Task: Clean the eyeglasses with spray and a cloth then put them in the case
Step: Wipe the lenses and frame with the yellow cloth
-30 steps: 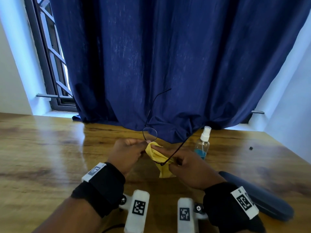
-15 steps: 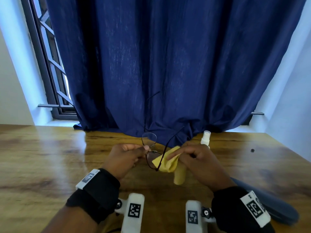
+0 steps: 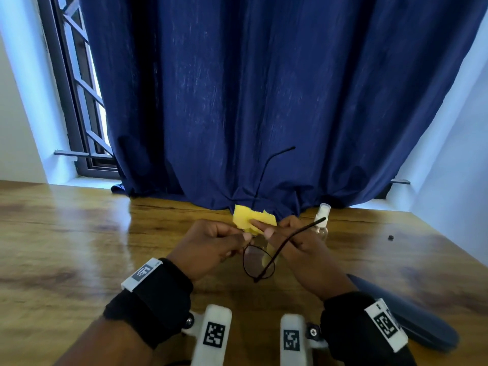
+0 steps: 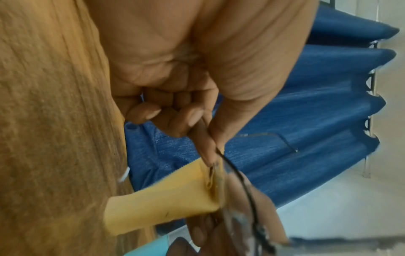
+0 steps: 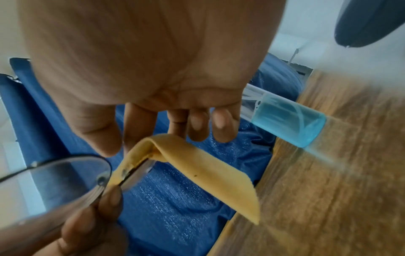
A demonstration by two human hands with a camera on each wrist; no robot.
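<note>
Thin black-rimmed eyeglasses (image 3: 258, 263) are held above the wooden table (image 3: 79, 247). My left hand (image 3: 244, 237) pinches the frame near the bridge (image 4: 213, 155). With thumb and forefinger, my right hand (image 3: 261, 228) pinches the folded yellow cloth (image 3: 253, 220) around the far lens, which is hidden. The near lens (image 5: 54, 176) hangs bare toward me. One temple points up at the curtain, the other crosses my right hand. The spray bottle (image 3: 322, 220) with blue liquid (image 5: 289, 121) stands just behind my right hand. The dark blue case (image 3: 412, 323) lies closed at the right.
A dark blue curtain (image 3: 264, 101) hangs to the table's back edge, right behind the hands. A barred window (image 3: 79, 101) is at the back left. A small dark speck (image 3: 390, 237) lies on the table at the far right.
The glasses have turned: the cloth-wrapped lens moved up and away, and the bare lens now hangs nearer me. The upper temple swung to the right. Both hands kept their hold.
</note>
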